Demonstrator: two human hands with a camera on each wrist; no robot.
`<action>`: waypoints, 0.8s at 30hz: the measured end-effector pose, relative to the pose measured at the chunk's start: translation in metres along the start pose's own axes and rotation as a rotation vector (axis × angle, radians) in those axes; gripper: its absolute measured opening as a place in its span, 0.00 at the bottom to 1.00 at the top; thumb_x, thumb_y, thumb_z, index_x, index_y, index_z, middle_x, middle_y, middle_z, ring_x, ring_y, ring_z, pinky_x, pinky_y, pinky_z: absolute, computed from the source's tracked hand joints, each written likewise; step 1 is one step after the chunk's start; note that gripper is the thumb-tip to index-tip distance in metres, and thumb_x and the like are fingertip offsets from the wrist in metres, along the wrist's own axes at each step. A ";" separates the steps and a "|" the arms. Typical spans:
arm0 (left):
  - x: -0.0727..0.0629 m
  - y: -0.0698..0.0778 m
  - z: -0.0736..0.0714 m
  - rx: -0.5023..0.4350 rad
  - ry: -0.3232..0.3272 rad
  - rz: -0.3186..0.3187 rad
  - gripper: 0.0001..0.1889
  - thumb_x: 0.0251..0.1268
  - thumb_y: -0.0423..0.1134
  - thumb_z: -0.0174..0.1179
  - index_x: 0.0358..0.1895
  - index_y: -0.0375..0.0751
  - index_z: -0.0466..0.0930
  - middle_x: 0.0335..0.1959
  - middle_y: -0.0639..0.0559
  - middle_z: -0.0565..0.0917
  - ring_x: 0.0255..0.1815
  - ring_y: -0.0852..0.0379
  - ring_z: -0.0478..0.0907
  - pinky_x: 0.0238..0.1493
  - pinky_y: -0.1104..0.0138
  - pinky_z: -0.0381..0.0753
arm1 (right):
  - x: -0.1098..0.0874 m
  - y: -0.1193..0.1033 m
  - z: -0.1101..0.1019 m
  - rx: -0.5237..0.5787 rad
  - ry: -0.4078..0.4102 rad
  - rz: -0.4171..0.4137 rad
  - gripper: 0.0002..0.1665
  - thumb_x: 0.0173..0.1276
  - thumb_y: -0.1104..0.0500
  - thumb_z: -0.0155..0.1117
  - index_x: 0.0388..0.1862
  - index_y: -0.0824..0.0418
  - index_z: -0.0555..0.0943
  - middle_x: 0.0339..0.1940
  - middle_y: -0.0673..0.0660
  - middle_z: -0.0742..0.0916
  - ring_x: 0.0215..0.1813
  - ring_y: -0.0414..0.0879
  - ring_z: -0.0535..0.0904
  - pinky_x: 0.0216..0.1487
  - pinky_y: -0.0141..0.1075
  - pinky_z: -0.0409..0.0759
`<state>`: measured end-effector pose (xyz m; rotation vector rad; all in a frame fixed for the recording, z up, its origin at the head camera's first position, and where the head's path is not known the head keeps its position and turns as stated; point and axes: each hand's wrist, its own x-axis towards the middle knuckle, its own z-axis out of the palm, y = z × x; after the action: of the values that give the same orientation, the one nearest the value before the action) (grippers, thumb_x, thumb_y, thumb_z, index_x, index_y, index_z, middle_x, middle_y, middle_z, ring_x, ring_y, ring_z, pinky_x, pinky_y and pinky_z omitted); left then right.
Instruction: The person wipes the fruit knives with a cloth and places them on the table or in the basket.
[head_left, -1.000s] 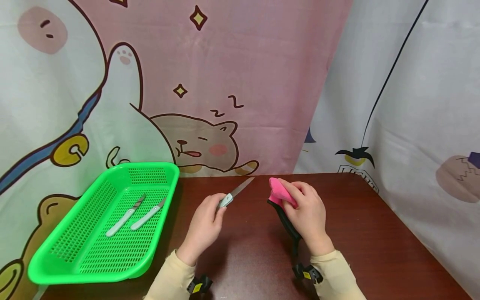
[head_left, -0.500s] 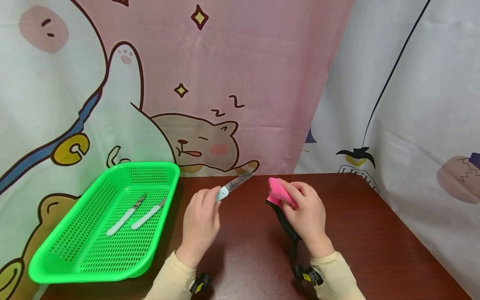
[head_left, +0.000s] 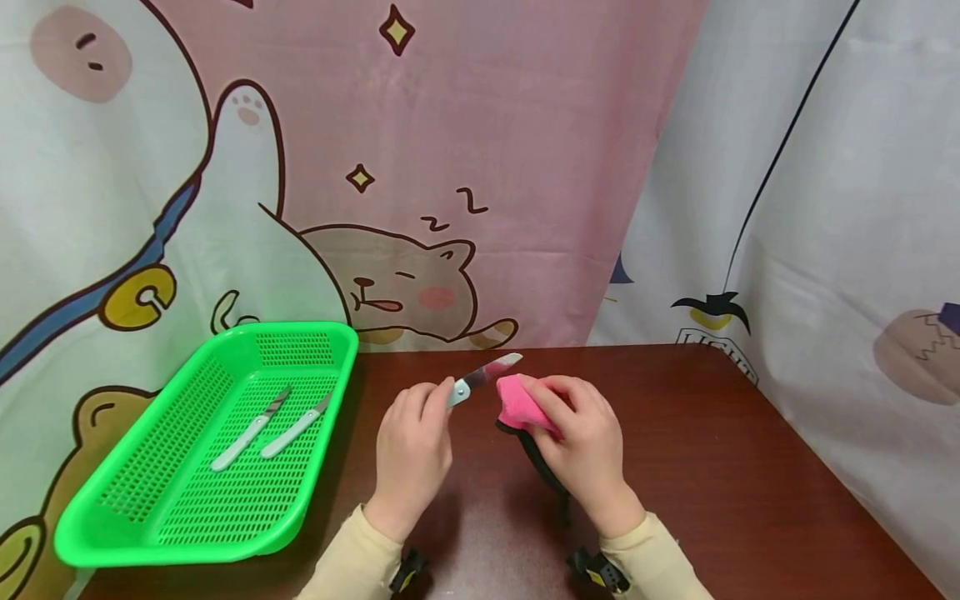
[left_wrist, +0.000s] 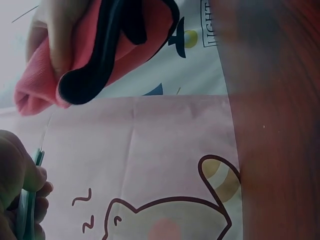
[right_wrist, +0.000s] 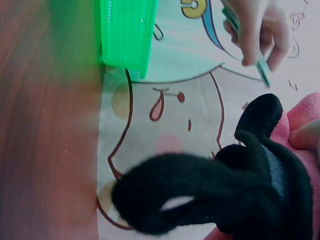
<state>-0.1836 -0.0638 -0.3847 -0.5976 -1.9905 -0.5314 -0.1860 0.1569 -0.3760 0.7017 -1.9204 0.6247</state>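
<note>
My left hand (head_left: 412,454) grips a small knife (head_left: 461,392) by its pale blue-white handle, blade pointing up and to the right. A pink tint shows on the blade. My right hand (head_left: 583,446) pinches a bunched pink cloth (head_left: 519,404) with black edging, just right of the blade tip. A black strip (head_left: 543,467) of it hangs below that hand. In the left wrist view the cloth (left_wrist: 37,82) is above and right of the knife handle (left_wrist: 26,212). Loose black edging (right_wrist: 150,190) fills the lower part of the right wrist view.
On the left stands a green mesh basket (head_left: 187,553), where two more knives lie, one knife (head_left: 242,442) beside another knife (head_left: 294,433). Both hands are over a dark brown wooden table (head_left: 712,467). A printed curtain (head_left: 525,167) hangs along its back edge.
The right hand has moved left with the cloth, closer to the knife. The left hand has turned the knife, first raising the blade, then lowering it a little toward the cloth.
</note>
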 end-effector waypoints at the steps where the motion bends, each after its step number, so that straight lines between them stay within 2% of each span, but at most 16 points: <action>1: 0.000 0.000 0.000 0.001 -0.002 -0.004 0.21 0.52 0.24 0.70 0.52 0.32 0.78 0.38 0.40 0.79 0.34 0.45 0.76 0.34 0.56 0.82 | 0.000 -0.003 0.001 0.000 -0.001 -0.013 0.19 0.71 0.46 0.61 0.55 0.52 0.85 0.42 0.57 0.85 0.41 0.54 0.80 0.40 0.51 0.80; 3: -0.001 0.000 0.001 -0.003 -0.008 -0.013 0.22 0.52 0.25 0.71 0.52 0.32 0.78 0.39 0.40 0.79 0.35 0.45 0.77 0.35 0.56 0.82 | -0.001 -0.007 0.004 0.000 0.000 -0.037 0.20 0.73 0.44 0.57 0.55 0.51 0.85 0.41 0.57 0.85 0.41 0.53 0.81 0.39 0.50 0.80; 10: -0.003 0.004 0.001 -0.033 -0.017 -0.025 0.24 0.49 0.25 0.72 0.53 0.32 0.78 0.40 0.40 0.79 0.38 0.46 0.78 0.39 0.56 0.83 | -0.004 -0.019 0.013 0.019 -0.007 -0.078 0.19 0.73 0.47 0.58 0.56 0.50 0.85 0.40 0.55 0.84 0.40 0.51 0.81 0.37 0.48 0.80; 18: -0.004 0.009 0.003 -0.025 -0.028 -0.019 0.25 0.48 0.27 0.74 0.53 0.33 0.78 0.40 0.40 0.79 0.37 0.46 0.78 0.38 0.57 0.83 | -0.003 -0.024 0.017 -0.015 0.033 -0.052 0.21 0.72 0.43 0.58 0.54 0.52 0.86 0.38 0.58 0.84 0.37 0.53 0.80 0.36 0.49 0.81; 24: -0.006 0.009 0.006 -0.025 -0.030 -0.009 0.25 0.49 0.27 0.73 0.54 0.33 0.78 0.40 0.41 0.79 0.37 0.47 0.78 0.36 0.57 0.83 | -0.001 -0.023 0.020 -0.060 0.015 -0.034 0.20 0.72 0.43 0.59 0.53 0.51 0.86 0.38 0.58 0.83 0.37 0.54 0.80 0.35 0.51 0.79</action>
<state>-0.1795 -0.0544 -0.3916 -0.6151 -2.0189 -0.5563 -0.1818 0.1276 -0.3826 0.6887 -1.9016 0.5477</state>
